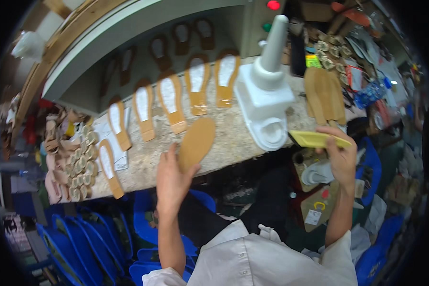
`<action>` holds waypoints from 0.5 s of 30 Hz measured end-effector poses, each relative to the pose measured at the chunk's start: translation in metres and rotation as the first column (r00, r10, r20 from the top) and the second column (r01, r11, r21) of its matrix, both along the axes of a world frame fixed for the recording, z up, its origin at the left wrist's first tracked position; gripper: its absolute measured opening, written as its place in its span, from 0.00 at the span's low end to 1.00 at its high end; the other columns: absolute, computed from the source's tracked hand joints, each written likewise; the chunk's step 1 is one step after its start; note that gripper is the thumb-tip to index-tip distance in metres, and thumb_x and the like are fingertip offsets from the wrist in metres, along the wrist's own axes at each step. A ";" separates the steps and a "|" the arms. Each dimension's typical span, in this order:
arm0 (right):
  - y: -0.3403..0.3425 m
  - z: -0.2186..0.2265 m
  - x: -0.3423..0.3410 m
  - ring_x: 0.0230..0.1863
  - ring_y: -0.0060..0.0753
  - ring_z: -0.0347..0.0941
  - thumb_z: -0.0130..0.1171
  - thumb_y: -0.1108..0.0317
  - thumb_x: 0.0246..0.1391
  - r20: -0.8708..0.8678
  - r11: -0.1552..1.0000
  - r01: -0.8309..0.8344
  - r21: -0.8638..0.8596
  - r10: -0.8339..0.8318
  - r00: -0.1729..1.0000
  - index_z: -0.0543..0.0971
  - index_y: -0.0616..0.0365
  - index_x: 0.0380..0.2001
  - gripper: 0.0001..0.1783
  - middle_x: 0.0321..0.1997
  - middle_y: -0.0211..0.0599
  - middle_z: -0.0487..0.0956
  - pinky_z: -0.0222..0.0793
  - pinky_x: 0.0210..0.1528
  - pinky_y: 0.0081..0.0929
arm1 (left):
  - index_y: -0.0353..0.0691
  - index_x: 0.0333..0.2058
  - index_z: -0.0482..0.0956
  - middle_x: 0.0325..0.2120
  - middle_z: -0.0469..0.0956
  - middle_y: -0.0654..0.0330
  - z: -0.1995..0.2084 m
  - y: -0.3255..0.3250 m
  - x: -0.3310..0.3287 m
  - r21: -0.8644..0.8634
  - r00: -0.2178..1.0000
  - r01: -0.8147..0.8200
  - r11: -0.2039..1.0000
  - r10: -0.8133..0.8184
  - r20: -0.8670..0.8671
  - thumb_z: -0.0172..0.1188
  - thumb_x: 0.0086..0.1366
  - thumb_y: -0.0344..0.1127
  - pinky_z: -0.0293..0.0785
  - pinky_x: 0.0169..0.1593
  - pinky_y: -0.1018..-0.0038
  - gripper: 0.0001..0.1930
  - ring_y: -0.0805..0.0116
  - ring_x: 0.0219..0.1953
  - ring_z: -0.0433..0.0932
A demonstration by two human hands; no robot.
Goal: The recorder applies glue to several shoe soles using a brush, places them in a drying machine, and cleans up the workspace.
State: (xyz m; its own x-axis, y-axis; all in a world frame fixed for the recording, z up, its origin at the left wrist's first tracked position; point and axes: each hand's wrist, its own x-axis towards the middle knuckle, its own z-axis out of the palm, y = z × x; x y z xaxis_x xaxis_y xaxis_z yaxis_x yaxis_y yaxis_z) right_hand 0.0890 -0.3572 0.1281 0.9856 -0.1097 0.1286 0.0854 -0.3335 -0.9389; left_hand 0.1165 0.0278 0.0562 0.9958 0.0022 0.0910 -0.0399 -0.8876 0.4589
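My left hand [172, 178] grips a tan insole [198, 143] by its lower end, tilted above the worktable's front part. In my right hand [337, 150] is a flat, elongated yellow tool [321, 139] with a dark edge at its left end; the exact kind is unclear. Between the hands, farther back, stands a white plastic device [266, 97] with a tall tapered post and a round cup at its front. Left of it, several tan insoles with white patches [170, 95] lie in a spread row along the table.
A pale worktable [145, 159] runs below a grey hood [105, 57]. Stacked tan insoles [325, 97] lie at the right, near a blue plastic bottle [371, 93]. Small shoe parts [83, 164] crowd the left end. Blue chairs [88, 243] stand at lower left.
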 end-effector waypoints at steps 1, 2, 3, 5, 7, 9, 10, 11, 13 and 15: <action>-0.001 0.001 0.013 0.33 0.23 0.77 0.61 0.68 0.64 0.056 0.991 -0.070 -0.118 0.077 0.995 0.83 0.63 0.47 0.13 0.36 0.37 0.83 0.71 0.36 0.22 | 0.36 0.59 0.72 0.41 0.80 0.46 0.004 0.001 0.003 -0.153 0.987 -0.084 0.985 0.062 -0.147 0.78 0.50 0.36 0.77 0.46 0.62 0.38 0.47 0.40 0.81; 0.000 0.003 0.023 0.34 0.25 0.79 0.66 0.72 0.60 0.097 0.962 -0.131 -0.241 0.158 0.983 0.85 0.63 0.45 0.11 0.36 0.37 0.84 0.72 0.37 0.23 | 0.35 0.58 0.73 0.40 0.81 0.48 0.004 0.001 0.004 -0.212 0.987 -0.052 0.976 0.017 -0.163 0.76 0.53 0.35 0.77 0.46 0.64 0.34 0.51 0.40 0.81; -0.001 0.007 0.028 0.34 0.25 0.79 0.66 0.72 0.60 0.092 0.959 -0.110 -0.262 0.138 0.986 0.85 0.63 0.45 0.11 0.36 0.37 0.84 0.72 0.37 0.23 | 0.35 0.57 0.73 0.40 0.81 0.50 0.003 0.000 0.005 -0.273 0.985 -0.018 0.962 -0.030 -0.172 0.73 0.57 0.35 0.77 0.45 0.65 0.30 0.54 0.39 0.82; 0.002 0.008 0.040 0.36 0.29 0.80 0.69 0.76 0.52 0.011 0.902 -0.267 -0.340 0.287 0.958 0.86 0.64 0.41 0.11 0.36 0.41 0.84 0.73 0.40 0.26 | 0.34 0.58 0.72 0.40 0.81 0.52 -0.004 0.004 -0.008 -0.477 0.970 -0.052 0.877 -0.070 -0.234 0.69 0.62 0.34 0.78 0.44 0.67 0.27 0.58 0.39 0.82; 0.009 0.008 0.051 0.36 0.30 0.81 0.68 0.76 0.53 -0.005 0.883 -0.307 -0.355 0.327 0.945 0.86 0.63 0.40 0.10 0.35 0.41 0.85 0.74 0.41 0.26 | 0.33 0.58 0.71 0.41 0.80 0.53 -0.005 0.003 -0.028 -0.649 0.948 -0.109 0.753 -0.118 -0.297 0.64 0.68 0.34 0.78 0.42 0.68 0.23 0.61 0.38 0.82; 0.009 0.005 0.059 0.37 0.32 0.82 0.67 0.76 0.53 -0.019 0.861 -0.356 -0.363 0.375 0.927 0.86 0.63 0.40 0.09 0.34 0.41 0.85 0.74 0.41 0.27 | 0.33 0.59 0.66 0.44 0.79 0.54 0.004 -0.007 -0.049 -0.858 0.874 -0.355 0.370 -0.193 -0.445 0.55 0.74 0.32 0.79 0.44 0.69 0.19 0.65 0.39 0.82; 0.007 0.002 0.062 0.37 0.31 0.82 0.67 0.77 0.53 -0.015 0.834 -0.378 -0.401 0.407 0.913 0.86 0.62 0.39 0.09 0.35 0.41 0.86 0.75 0.42 0.27 | 0.33 0.60 0.63 0.46 0.78 0.52 -0.002 -0.007 -0.059 -0.888 0.869 -0.351 0.296 -0.250 -0.427 0.52 0.74 0.31 0.80 0.44 0.70 0.19 0.64 0.41 0.82; 0.006 -0.001 0.064 0.37 0.31 0.82 0.67 0.77 0.53 -0.012 0.805 -0.400 -0.438 0.440 0.898 0.86 0.62 0.39 0.09 0.35 0.40 0.86 0.75 0.42 0.27 | 0.33 0.60 0.63 0.48 0.77 0.50 -0.003 -0.013 -0.066 -0.909 0.874 -0.348 0.230 -0.270 -0.403 0.52 0.74 0.30 0.80 0.45 0.68 0.19 0.62 0.43 0.82; 0.007 -0.001 0.064 0.37 0.31 0.82 0.67 0.76 0.53 -0.047 0.806 -0.425 -0.412 0.447 0.893 0.86 0.61 0.39 0.09 0.35 0.39 0.86 0.75 0.42 0.28 | 0.33 0.61 0.62 0.49 0.76 0.49 -0.011 -0.022 -0.078 -0.917 0.863 -0.376 0.135 -0.309 -0.400 0.52 0.73 0.29 0.80 0.46 0.68 0.21 0.59 0.44 0.82; 0.007 -0.003 0.065 0.37 0.30 0.82 0.67 0.75 0.53 -0.079 0.808 -0.447 -0.384 0.453 0.888 0.86 0.61 0.39 0.09 0.35 0.39 0.86 0.75 0.42 0.28 | 0.34 0.63 0.60 0.54 0.74 0.47 -0.019 -0.024 -0.085 -0.911 0.841 -0.403 0.086 -0.358 -0.405 0.52 0.73 0.28 0.80 0.51 0.63 0.23 0.53 0.50 0.81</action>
